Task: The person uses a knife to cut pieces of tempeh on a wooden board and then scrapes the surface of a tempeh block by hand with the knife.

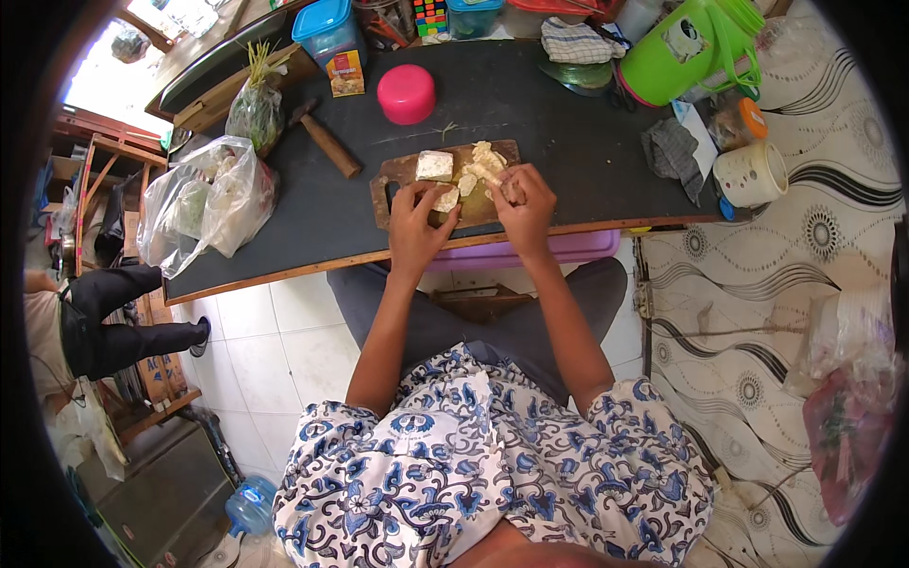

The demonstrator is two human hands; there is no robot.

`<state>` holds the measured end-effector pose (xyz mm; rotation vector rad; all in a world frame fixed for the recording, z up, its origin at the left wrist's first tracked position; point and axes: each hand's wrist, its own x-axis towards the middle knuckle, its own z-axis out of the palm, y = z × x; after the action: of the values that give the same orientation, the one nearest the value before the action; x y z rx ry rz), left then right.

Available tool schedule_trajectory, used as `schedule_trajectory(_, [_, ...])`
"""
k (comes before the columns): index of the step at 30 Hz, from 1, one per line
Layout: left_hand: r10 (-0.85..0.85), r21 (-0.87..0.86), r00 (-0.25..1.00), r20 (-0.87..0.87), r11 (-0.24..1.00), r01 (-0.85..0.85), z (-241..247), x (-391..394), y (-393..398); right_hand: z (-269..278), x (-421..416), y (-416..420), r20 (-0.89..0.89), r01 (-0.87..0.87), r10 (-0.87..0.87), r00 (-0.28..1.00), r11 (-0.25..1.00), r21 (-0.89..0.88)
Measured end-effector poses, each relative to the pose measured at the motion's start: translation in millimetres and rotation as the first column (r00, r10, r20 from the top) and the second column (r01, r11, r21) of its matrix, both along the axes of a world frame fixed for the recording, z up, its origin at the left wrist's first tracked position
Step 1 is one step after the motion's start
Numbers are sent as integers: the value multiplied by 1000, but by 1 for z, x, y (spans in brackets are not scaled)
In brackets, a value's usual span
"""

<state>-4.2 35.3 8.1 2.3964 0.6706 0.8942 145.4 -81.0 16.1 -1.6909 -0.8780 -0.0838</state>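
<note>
A worn wooden cutting board (508, 150) lies near the front edge of the dark table. My left hand (419, 226) is over its left part, with fingertips at a pale slice of what looks like tempeh (447, 199). My right hand (524, 206) is at the board's right side, fingers closed around a pale, stick-like thing (488, 175), possibly a knife handle or a piece of food; I cannot tell which. A whitish block (434, 165) rests at the board's upper left. Several pale pieces (490, 154) lie piled near the right hand.
Left of the board are a hammer (330, 145) and a clear plastic bag (213, 199). A pink bowl (406, 94) sits behind it. A green jug (685, 50) and grey cloth (672, 153) are at the right. Another person (106, 326) stands at far left.
</note>
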Motion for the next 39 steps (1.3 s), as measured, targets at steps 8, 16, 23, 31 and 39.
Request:
schedule_trajectory(8, [2, 6, 1000, 1, 1000, -2, 2, -1, 1, 4, 15, 21, -46, 82, -86, 995, 993, -82])
schedule_trajectory(16, [7, 8, 1000, -13, 1000, -7, 1, -1, 1, 0, 18, 19, 178, 177, -155, 972, 977, -117])
schedule_trajectory(23, [74, -62, 992, 103, 996, -68, -1, -1, -2, 10, -6, -3, -79, 24, -42, 996, 978, -206])
schedule_trajectory(31, [154, -103, 963, 220, 986, -134, -4, -5, 0, 26, -20, -55, -369, -306, 186, 911, 904, -300])
schedule_trajectory(39, [162, -105, 955, 250, 985, -139, -7, -10, 5, 21, -26, -47, -350, -296, 167, 922, 886, -358])
